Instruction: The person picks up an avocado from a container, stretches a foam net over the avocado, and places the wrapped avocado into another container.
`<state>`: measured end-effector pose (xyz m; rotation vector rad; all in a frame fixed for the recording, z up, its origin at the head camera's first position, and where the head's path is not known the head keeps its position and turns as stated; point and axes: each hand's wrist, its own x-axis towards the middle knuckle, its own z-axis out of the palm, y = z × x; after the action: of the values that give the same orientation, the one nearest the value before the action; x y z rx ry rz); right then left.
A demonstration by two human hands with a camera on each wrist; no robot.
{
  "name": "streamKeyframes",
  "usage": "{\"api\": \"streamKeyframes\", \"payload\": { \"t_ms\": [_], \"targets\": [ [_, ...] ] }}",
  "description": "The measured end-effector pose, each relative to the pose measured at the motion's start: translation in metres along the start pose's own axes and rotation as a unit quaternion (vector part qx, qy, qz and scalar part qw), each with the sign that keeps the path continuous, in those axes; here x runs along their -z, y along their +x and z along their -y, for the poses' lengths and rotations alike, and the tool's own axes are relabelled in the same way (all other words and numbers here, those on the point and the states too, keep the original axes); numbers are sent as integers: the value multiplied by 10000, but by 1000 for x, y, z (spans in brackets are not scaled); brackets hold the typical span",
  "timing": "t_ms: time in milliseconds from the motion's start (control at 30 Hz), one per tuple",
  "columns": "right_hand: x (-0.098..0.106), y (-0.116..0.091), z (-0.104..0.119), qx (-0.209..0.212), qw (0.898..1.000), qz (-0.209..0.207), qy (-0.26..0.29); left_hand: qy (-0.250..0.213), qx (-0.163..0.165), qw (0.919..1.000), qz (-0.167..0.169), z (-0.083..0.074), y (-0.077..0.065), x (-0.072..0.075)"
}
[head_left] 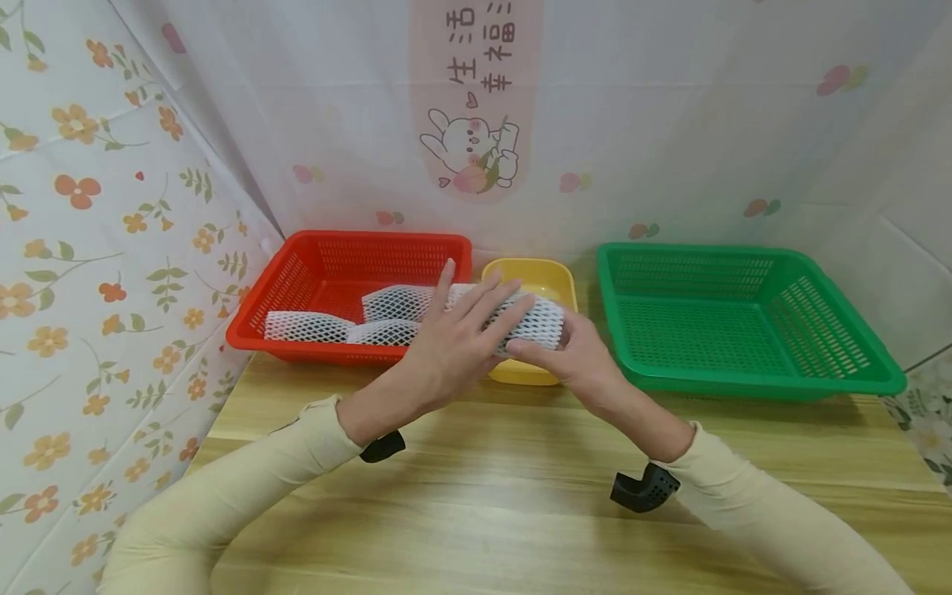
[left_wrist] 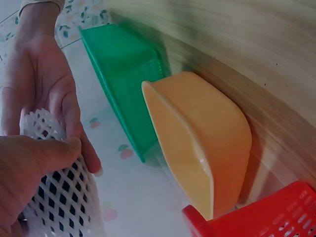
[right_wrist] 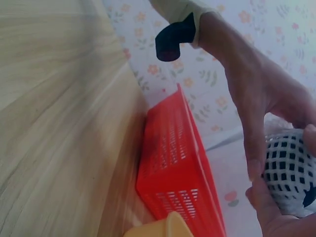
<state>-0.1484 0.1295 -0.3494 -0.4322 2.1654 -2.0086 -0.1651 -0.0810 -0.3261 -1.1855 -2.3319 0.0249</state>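
Note:
Over the yellow bin (head_left: 531,376), both hands hold a white foam net sleeve (head_left: 546,322), with something dark showing through its mesh in the left wrist view. My left hand (head_left: 454,343) has its fingers stretched across the top of the sleeve, and its thumb (left_wrist: 54,153) presses on the mesh. At the sleeve's right end, my right hand (head_left: 583,359) grips it between thumb and fingers. The right wrist view shows the rounded mesh (right_wrist: 286,168) between both hands. More white foam nets (head_left: 308,326) lie in the red basket (head_left: 335,354), partly hidden behind the left hand.
To the right stands a green basket (head_left: 751,383) with slotted walls and only its bare bottom showing. All three containers stand along the back of the wooden table (head_left: 491,487), against a printed cloth (head_left: 669,149). A flowered cloth (head_left: 89,248) hangs at the left.

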Motion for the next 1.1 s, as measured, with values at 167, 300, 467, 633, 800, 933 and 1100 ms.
{"api": "streamKeyframes", "payload": {
  "t_ms": [167,300,467,633,800,933,1100],
  "targets": [
    [-1,-3,4,-71,9993,147,-333,-66,48,10000,44,-3,-2,4],
    [1,-4,6,-74,9976,471,-499,-335,60,9992,191,1,-3,10],
    [9,-9,8,-136,9941,1063,-177,-821,135,9945,629,17,-4,15],
    [24,-16,9,-205,9904,1367,3,-1262,877,9791,1331,56,-7,15],
    [43,-23,6,-127,9882,1511,-204,-1487,1895,9521,1882,114,-17,9],
    [54,-30,3,-106,9850,1704,-232,-1534,2417,9345,2114,156,-31,0],
    [65,-38,3,49,9799,1964,-346,-1769,2831,9115,2402,194,-41,-8]
  ]
}}
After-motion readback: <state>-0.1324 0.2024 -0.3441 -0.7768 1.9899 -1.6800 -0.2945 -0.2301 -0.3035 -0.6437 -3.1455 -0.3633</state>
